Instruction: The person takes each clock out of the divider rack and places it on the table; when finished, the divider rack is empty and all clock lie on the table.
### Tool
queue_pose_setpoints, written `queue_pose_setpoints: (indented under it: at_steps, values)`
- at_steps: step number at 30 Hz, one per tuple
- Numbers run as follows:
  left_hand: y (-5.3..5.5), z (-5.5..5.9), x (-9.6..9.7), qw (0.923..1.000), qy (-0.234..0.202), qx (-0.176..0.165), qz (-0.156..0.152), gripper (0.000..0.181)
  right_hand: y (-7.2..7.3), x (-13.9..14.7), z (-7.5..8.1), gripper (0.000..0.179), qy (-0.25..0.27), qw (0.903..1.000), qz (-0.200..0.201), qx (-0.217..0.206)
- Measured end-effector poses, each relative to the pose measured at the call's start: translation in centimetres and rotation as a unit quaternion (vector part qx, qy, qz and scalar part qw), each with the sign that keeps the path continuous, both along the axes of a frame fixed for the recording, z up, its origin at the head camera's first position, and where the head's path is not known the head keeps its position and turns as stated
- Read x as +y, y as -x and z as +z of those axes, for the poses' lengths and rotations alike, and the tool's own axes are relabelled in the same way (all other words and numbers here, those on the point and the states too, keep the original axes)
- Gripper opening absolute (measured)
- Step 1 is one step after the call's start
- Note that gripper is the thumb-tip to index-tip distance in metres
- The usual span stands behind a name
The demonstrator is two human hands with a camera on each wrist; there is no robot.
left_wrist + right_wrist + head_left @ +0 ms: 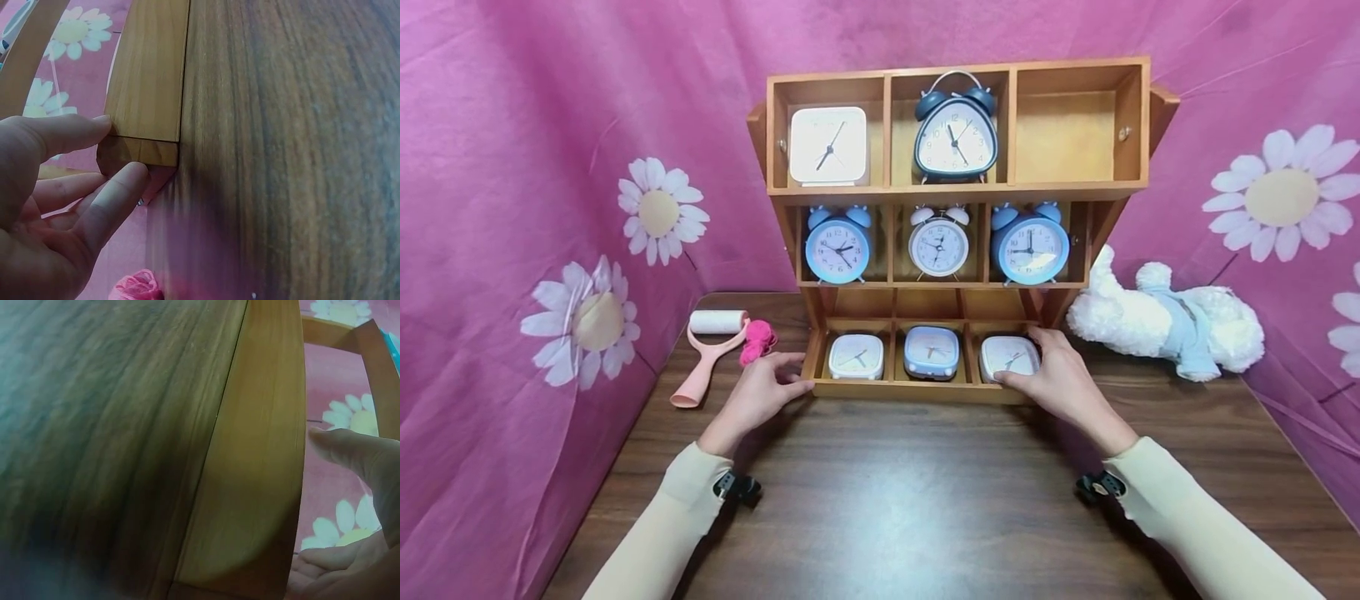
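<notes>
A wooden three-tier shelf point(940, 392) with compartments stands at the back of the table. My left hand point(766, 386) pinches its bottom left front corner, thumb at the front board's edge and fingers at the end, as the left wrist view shows. At the bottom right compartment, my right hand point(1056, 372) holds a small white alarm clock point(1000, 354), thumb across its lower edge and fingers at its upper right. The right wrist view hides that clock behind the front board point(256, 450). Beside it sit a blue alarm clock point(931, 353) and another white alarm clock point(856, 358).
Blue twin-bell clocks point(838, 252) point(1032, 252) flank a white one point(938, 248) on the middle tier. Above are a white square clock point(827, 148) and a dark triangular clock point(956, 143). A lint roller point(702, 367), pink yarn point(757, 340) and plush toy point(1172, 321) lie alongside.
</notes>
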State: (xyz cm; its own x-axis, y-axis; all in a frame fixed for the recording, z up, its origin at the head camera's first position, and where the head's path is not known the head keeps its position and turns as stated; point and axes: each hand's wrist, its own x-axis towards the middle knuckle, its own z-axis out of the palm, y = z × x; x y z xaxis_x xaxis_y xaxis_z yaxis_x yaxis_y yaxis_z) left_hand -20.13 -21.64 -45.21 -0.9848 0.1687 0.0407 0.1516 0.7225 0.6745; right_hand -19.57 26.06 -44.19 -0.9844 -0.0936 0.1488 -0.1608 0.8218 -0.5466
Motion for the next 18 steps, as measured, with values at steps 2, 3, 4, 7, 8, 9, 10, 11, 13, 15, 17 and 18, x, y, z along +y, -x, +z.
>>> queue_pose_setpoints:
  at_steps: [2, 3, 4, 7, 8, 9, 10, 11, 13, 15, 17, 18]
  values:
    - [-0.1, 0.0, -0.1, 1.0, 0.0, 0.001, 0.001, 0.053, 0.2, -0.4, 0.1, 0.109, -0.007, 0.9999, 0.001, -0.013]
    - [-0.1, -0.1, -0.1, 1.0, 0.0, 0.001, 0.001, 0.053, 0.3, -0.5, 0.2, 0.111, -0.011, 0.9997, 0.001, -0.02]
    - [-0.2, -0.1, -0.1, 1.0, 0.0, 0.001, 0.002, 0.053, 0.4, -0.7, 0.2, 0.112, -0.014, 0.9996, 0.0, -0.025]
    - [-0.3, -0.3, -0.2, 1.0, 0.0, 0.001, 0.001, 0.053, 0.6, -1.2, 0.4, 0.117, -0.024, 0.9988, -0.002, -0.043]
    - [-0.3, -0.3, -0.2, 1.0, 0.0, 0.001, 0.002, 0.053, 0.7, -1.3, 0.4, 0.118, -0.027, 0.9985, -0.003, -0.048]
    - [-0.4, -0.3, -0.2, 1.0, -0.001, 0.001, 0.002, 0.053, 0.8, -1.5, 0.4, 0.119, -0.03, 0.9982, -0.003, -0.052]
    - [-0.4, -0.3, -0.2, 1.0, -0.004, 0.002, 0.003, 0.053, 0.8, -1.6, 0.5, 0.12, -0.034, 0.9978, -0.003, -0.056]
    - [-0.4, -0.3, -0.2, 1.0, -0.007, 0.003, 0.002, 0.053, 0.8, -1.7, 0.5, 0.122, -0.038, 0.9975, -0.004, -0.059]
    - [-0.4, -0.3, -0.2, 0.9999, -0.012, 0.01, -0.001, 0.053, 0.9, -1.8, 0.4, 0.122, -0.044, 0.997, -0.007, -0.062]
    - [-0.1, -0.7, -0.4, 0.9995, -0.02, 0.023, -0.004, 0.053, 0.9, -2.0, 0.4, 0.122, -0.048, 0.9968, -0.011, -0.064]
    - [0.0, -0.8, -0.5, 0.9992, -0.024, 0.03, -0.01, 0.053, 0.9, -2.0, 0.4, 0.122, -0.049, 0.9966, -0.015, -0.065]
    - [0.0, -0.8, -0.5, 0.9991, -0.026, 0.031, -0.012, 0.053, 0.9, -2.1, 0.4, 0.121, -0.05, 0.9964, -0.015, -0.066]
